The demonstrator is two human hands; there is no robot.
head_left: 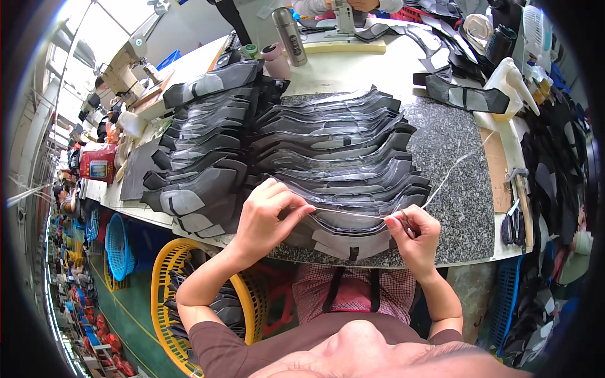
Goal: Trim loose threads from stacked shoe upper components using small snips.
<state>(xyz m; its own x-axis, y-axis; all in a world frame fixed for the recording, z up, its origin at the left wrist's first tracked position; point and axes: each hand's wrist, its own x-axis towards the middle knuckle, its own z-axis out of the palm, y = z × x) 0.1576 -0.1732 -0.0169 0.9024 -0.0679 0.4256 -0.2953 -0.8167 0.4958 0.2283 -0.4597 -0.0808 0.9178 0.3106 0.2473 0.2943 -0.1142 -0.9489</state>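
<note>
A thin white strip [350, 213] is stretched between my two hands, just above the near edge of a long overlapping stack of black and grey shoe-upper pieces [340, 173]. My left hand [272, 211] pinches one end of it between thumb and fingertips. Thumb and fingers of my right hand [414, 232] are closed on it farther along, and a small dark thing, too hidden to name, shows inside that palm. Beyond the right hand, the strip's loose tail curves up across the speckled stone slab [463, 208]. A second stack of upper pieces [205, 151] lies left of the first.
A pink cup [275, 61] and a metal flask [290, 38] stand behind the stacks. Across the table, another person's hands [363, 5] are beside a sewing machine [343, 19]. A yellow basket [161, 283] of black pieces sits below left; a white plastic container [504, 85] stands far right.
</note>
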